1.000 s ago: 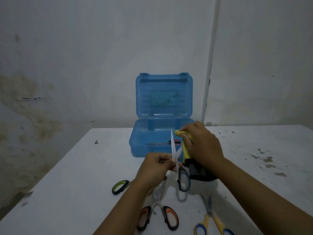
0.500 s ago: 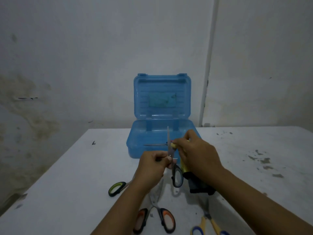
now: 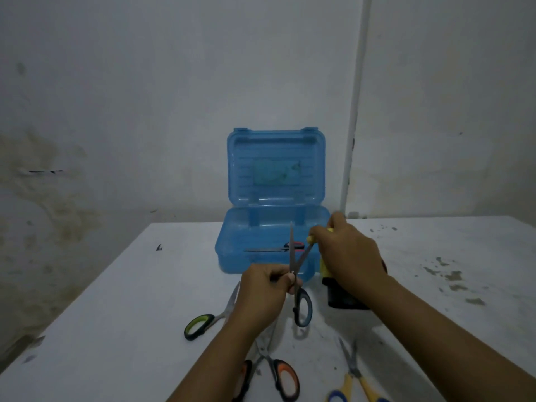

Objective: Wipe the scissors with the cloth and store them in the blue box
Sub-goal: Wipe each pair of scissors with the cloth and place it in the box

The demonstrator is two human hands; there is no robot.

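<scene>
Scissors with grey handles (image 3: 298,285) stand upright at frame centre, pinched by your left hand (image 3: 262,291); your right hand (image 3: 351,256) grips yellow cloth (image 3: 326,269) on their right blade, translucent blue plastic box (image 3: 246,250) open just behind.

Bare room (stained wall (image 3: 58,184), white table (image 3: 116,314)).

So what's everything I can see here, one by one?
blue box: one, clear blue, lid up, far middle of the table.
scissors in the box: one pair, red and dark handles, lying flat.
held scissors: one pair, dark grey handles, blades open, pointing up.
cloth: one, yellow and black, round one blade.
green-handled scissors: one pair, near left of table.
orange-handled scissors: one pair, near edge.
yellow-handled scissors: one pair, near right.
table: one, white, stained at right.
left hand: holds the scissors.
right hand: holds the cloth.
</scene>
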